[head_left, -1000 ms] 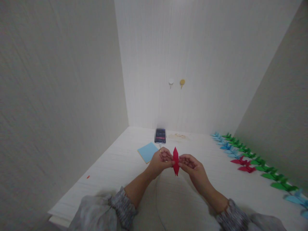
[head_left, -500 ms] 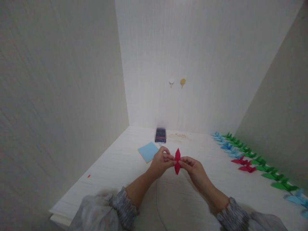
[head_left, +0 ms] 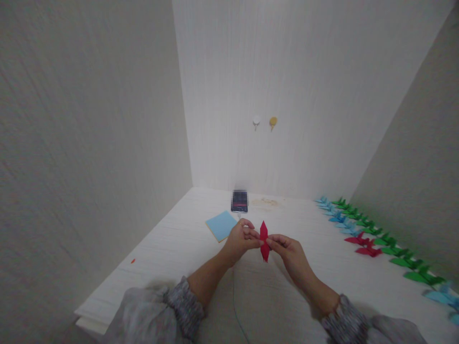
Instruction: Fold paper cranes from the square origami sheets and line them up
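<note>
The fingers (head_left: 250, 232) of the left hand (head_left: 236, 242) and those of the right hand (head_left: 291, 251) pinch the red paper (head_left: 264, 230) between them, the left at its left edge, the right at its right edge, thumbs toward the near side. The red paper is a narrow folded piece, held roughly upright over the middle of the bench (head_left: 283, 306), with one point at the far end and split tips at the near end. The other fingers of the left hand curl loosely beside it. Both wrists come out of gathered grey sleeves (head_left: 184, 303) at the near side. Just beyond the left hand, to its left, lies the blue paper (head_left: 221, 225), square, with a yellowish edge along its near left side. Farther off is a phone (head_left: 239, 200), its screen blurred out, and a thin cable (head_left: 234, 296) runs to the near edge of view. A faint stain (head_left: 267, 201) marks the bench right of the phone. Well to the left lies a small orange scrap (head_left: 133, 261). Along the right side runs a row of folded green birds (head_left: 399, 251); left of it stand blue birds (head_left: 346, 225) and two red birds (head_left: 368, 248), with more blue ones at the near right. On the far wall (head_left: 229, 86) hang a white hook (head_left: 256, 120) and a yellow hook (head_left: 273, 121), side by side.
</note>
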`<control>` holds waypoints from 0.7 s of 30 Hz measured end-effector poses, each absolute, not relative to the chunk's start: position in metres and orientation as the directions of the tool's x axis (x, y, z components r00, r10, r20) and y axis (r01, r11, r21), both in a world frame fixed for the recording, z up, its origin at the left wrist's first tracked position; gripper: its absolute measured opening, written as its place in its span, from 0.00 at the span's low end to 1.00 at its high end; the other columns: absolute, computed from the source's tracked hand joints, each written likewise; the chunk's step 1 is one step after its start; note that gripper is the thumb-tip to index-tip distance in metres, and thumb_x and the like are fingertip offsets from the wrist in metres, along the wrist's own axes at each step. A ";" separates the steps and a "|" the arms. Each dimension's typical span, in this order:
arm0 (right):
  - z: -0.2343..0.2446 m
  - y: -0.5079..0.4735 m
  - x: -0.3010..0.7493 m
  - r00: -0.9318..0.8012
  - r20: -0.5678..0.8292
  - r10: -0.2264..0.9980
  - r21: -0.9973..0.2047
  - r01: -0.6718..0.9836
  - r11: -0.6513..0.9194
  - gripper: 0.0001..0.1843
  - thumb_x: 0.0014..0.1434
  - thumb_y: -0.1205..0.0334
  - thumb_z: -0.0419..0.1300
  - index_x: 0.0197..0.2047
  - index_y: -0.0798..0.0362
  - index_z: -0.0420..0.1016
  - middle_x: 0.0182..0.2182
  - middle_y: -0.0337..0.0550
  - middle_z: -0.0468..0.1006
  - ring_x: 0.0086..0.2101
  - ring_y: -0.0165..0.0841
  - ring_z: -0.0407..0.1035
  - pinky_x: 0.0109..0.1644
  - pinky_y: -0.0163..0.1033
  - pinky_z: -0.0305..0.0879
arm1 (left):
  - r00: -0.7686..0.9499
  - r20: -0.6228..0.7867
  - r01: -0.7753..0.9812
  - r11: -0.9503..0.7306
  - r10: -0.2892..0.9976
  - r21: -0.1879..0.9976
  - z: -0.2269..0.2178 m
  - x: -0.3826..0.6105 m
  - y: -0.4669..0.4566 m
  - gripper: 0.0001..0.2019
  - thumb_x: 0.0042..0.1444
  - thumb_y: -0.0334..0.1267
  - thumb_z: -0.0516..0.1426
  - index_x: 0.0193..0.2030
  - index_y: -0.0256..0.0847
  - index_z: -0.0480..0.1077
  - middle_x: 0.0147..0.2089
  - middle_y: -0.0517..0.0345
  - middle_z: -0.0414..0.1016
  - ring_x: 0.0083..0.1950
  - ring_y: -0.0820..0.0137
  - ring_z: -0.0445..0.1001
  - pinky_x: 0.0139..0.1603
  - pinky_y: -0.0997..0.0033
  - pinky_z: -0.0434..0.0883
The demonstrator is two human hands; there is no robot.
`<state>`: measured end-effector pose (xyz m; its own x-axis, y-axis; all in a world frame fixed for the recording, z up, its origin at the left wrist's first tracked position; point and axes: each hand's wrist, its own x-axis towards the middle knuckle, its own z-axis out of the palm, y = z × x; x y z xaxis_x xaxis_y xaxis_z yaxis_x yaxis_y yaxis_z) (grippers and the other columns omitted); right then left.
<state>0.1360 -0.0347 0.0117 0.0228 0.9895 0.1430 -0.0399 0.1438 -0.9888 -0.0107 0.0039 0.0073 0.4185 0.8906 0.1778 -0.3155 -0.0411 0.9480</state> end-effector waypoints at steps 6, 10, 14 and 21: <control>0.011 -0.034 0.134 -0.017 0.135 0.991 -0.991 0.009 0.135 0.11 0.41 0.56 0.62 0.27 0.55 0.74 0.24 0.41 0.75 0.28 0.33 0.67 0.35 0.36 0.61 | 0.369 0.178 -0.240 -0.091 0.912 0.966 0.006 -0.011 0.005 0.21 0.33 0.31 0.62 0.31 0.38 0.54 0.25 0.62 0.69 0.23 0.78 0.66 0.25 0.78 0.62; 0.005 -0.032 0.134 0.029 0.137 0.990 -0.990 0.013 0.137 0.13 0.37 0.55 0.64 0.25 0.55 0.73 0.22 0.40 0.74 0.26 0.32 0.67 0.31 0.36 0.61 | 0.390 0.174 -0.246 -0.080 0.904 0.966 0.007 -0.011 0.005 0.21 0.33 0.32 0.62 0.31 0.38 0.54 0.25 0.62 0.70 0.23 0.78 0.67 0.26 0.78 0.62; 0.004 -0.032 0.135 0.042 0.150 0.988 -0.989 -0.008 0.151 0.12 0.37 0.56 0.64 0.23 0.55 0.72 0.21 0.39 0.74 0.24 0.30 0.65 0.29 0.34 0.60 | 0.426 0.160 -0.265 -0.046 0.891 0.963 0.008 -0.011 0.004 0.20 0.34 0.32 0.62 0.31 0.38 0.54 0.27 0.60 0.71 0.26 0.76 0.68 0.29 0.75 0.63; 0.001 -0.033 0.134 0.053 0.188 0.981 -0.981 -0.041 0.190 0.10 0.38 0.57 0.64 0.21 0.55 0.70 0.19 0.37 0.72 0.23 0.28 0.64 0.29 0.33 0.58 | 0.448 0.193 -0.273 -0.072 0.873 0.959 0.006 -0.011 0.003 0.20 0.35 0.34 0.62 0.32 0.38 0.55 0.27 0.60 0.70 0.26 0.75 0.69 0.29 0.75 0.63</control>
<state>0.1335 -0.0328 0.0011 0.0529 0.9807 0.1881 -0.0410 0.1904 -0.9809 -0.0113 0.0029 0.0055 0.4481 0.8729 0.1930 -0.2728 -0.0721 0.9594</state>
